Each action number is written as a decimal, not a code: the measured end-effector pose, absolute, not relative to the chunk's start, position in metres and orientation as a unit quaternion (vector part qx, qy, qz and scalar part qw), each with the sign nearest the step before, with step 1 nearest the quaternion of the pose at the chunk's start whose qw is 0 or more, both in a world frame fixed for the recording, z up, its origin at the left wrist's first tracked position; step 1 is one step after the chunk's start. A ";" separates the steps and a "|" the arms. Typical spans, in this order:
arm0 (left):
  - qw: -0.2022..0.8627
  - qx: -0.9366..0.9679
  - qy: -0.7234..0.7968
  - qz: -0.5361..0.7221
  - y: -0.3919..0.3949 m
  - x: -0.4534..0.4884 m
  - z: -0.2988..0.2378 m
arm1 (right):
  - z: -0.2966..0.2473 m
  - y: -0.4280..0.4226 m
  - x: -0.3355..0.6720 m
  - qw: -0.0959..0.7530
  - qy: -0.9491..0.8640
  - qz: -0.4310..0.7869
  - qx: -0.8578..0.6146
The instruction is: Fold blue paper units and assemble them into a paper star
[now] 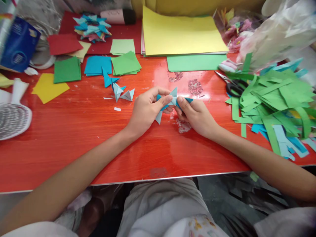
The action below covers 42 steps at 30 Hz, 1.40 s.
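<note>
While your left hand [149, 107] pinches the left part of the blue and pale-blue folded model [173, 100] between thumb and fingers, your right hand [197, 115] pinches its right side, the thumb pressed near a dark-blue tip. The model is over the middle of the red table [98, 158], one pale point jutting to the far side and another to the near left. Just left of your left hand lies a pale folded piece [128, 95], with blue folded units [111, 79] beyond it. Farther left and far sit blue squares [96, 65], green squares [126, 64] and yellow squares [50, 88]; behind them a paper ring [92, 28] rests on red paper [120, 34]. Yellow paper [182, 33] lies at the far side, right of the ring. To the right, scissors [234, 86] lie against a heap of green strips [278, 98]. At the far left edge of your view is a brush [14, 120].
</note>
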<state>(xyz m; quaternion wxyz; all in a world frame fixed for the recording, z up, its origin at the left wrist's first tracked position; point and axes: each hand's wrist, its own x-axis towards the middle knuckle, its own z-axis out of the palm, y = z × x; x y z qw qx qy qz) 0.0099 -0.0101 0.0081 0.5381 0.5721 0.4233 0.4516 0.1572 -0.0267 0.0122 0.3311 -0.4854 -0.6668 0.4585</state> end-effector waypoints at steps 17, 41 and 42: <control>0.565 0.567 0.393 0.452 0.000 0.006 0.002 | 0.015 -0.013 0.167 0.268 -0.671 0.535 -0.438; 0.615 0.510 0.345 0.493 0.007 -0.007 0.007 | 0.003 0.004 0.176 0.376 -0.572 0.639 -0.351; 0.623 0.502 0.337 0.497 0.006 -0.007 0.008 | 0.003 0.005 0.176 0.392 -0.560 0.637 -0.356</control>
